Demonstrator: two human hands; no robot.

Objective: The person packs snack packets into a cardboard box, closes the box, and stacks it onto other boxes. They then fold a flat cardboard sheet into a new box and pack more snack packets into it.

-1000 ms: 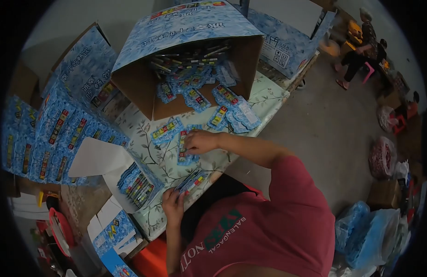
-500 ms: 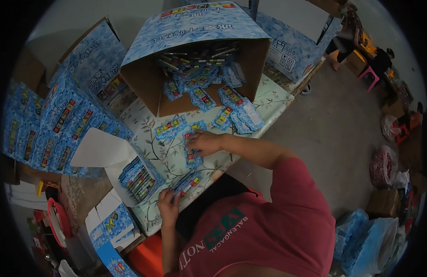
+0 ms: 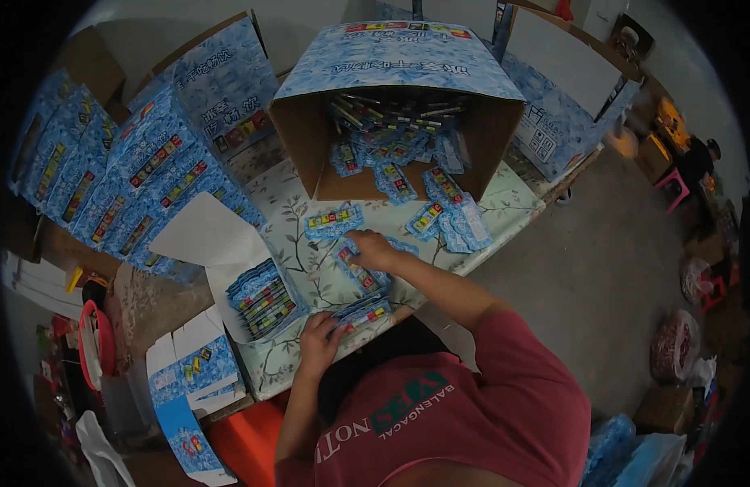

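My left hand (image 3: pixel 319 344) is closed around the end of a small stack of blue packets (image 3: pixel 364 313) standing on edge near the table's front. My right hand (image 3: pixel 375 250) grips the upper end of a flat blue packet (image 3: pixel 360 274) with a coloured strip, tilted just beyond that stack. Part of another packet (image 3: pixel 404 246) shows behind the right hand. To the left, an open white-lined box (image 3: pixel 291 294) holds a row of packets (image 3: pixel 265 300). A loose packet (image 3: pixel 334 220) lies beyond my right hand, and several more (image 3: pixel 464 224) lie to its right.
A large carton (image 3: pixel 399 69) lies on its side at the back, its mouth facing me, with many packets inside. Packed blue boxes (image 3: pixel 160 178) stand at the left, and another open carton (image 3: pixel 553 105) at the back right. A flattened box (image 3: pixel 192 377) lies at the table's left corner.
The view has shifted, so the table appears further right. My right hand has moved to the packet's upper end, and that packet is now tilted. My left hand stays at the stack.
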